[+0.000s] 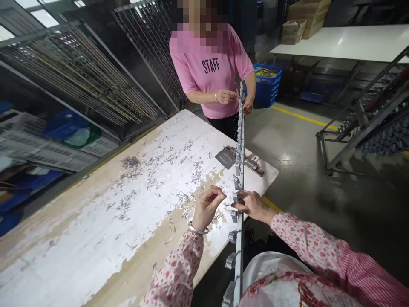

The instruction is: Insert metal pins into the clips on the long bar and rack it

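A long narrow metal bar (239, 243) runs away from me past the table's edge, with several small grey block-like parts (232, 236) along its left side. My right hand (255, 206) grips one of these grey parts (235, 197) against the bar, fingers closed round it. Just left of the bar, my left hand (207, 209) is pinched, thumb against fingertips; whatever is in the pinch is too small to make out. Small bent wire hooks (194, 170) lie scattered over the worn white table (79, 256), some close to my left hand.
Across from me a co-worker in a pink shirt (212, 81) has both hands at the bar's far end. A flat dark plate (226, 157) and a metal clamp-like piece (254, 167) lie by the bar. Racks (367, 115) stand right and left; a blue crate (267, 87) is behind.
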Motion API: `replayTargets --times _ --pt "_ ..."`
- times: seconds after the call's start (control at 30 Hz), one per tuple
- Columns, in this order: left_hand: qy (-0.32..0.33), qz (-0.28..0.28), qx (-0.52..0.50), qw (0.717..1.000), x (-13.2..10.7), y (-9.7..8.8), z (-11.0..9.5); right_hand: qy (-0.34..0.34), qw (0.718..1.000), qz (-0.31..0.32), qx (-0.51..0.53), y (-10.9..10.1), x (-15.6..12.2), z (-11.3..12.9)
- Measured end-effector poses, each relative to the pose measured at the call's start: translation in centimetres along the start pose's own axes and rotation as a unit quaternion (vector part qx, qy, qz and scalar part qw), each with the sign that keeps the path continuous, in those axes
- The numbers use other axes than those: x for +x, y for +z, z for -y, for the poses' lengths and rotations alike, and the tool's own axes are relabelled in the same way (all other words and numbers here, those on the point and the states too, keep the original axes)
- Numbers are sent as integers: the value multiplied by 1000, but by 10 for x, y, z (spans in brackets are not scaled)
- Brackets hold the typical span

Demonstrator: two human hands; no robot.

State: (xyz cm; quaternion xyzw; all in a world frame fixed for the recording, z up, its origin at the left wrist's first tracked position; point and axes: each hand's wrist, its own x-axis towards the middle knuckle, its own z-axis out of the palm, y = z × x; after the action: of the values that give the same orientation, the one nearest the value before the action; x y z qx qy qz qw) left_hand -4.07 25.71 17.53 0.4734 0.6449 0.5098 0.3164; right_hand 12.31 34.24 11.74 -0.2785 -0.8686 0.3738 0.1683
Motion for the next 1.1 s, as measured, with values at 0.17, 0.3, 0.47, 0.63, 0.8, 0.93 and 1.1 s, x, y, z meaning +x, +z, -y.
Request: replayTargets --times 0.17,0.3,0.47,0.63,0.8,0.93,1.1 --pt "-86 -75 17 993 9 -5 49 -2 1000 0 9 -4 -1 1" --pt "-179 -127 82 972 -5 -10 128 -5 1000 -4 28 -6 -5 0" --pt "-247 -88 166 951 -41 5 194 -9 999 -9 43 -4 -7 -3" --pt "-242 -74 238 938 -15 21 220 -3 999 -4 42 2 -9 -8" --pt "-212 -53 278 935 43 21 239 14 999 -9 48 4 -12 -10" --pt "-213 -32 278 936 48 25 249 31 999 -9 42 4 -13 -8" --pt "-205 -46 247 946 32 22 235 35 999 -10 35 4 -10 -2"
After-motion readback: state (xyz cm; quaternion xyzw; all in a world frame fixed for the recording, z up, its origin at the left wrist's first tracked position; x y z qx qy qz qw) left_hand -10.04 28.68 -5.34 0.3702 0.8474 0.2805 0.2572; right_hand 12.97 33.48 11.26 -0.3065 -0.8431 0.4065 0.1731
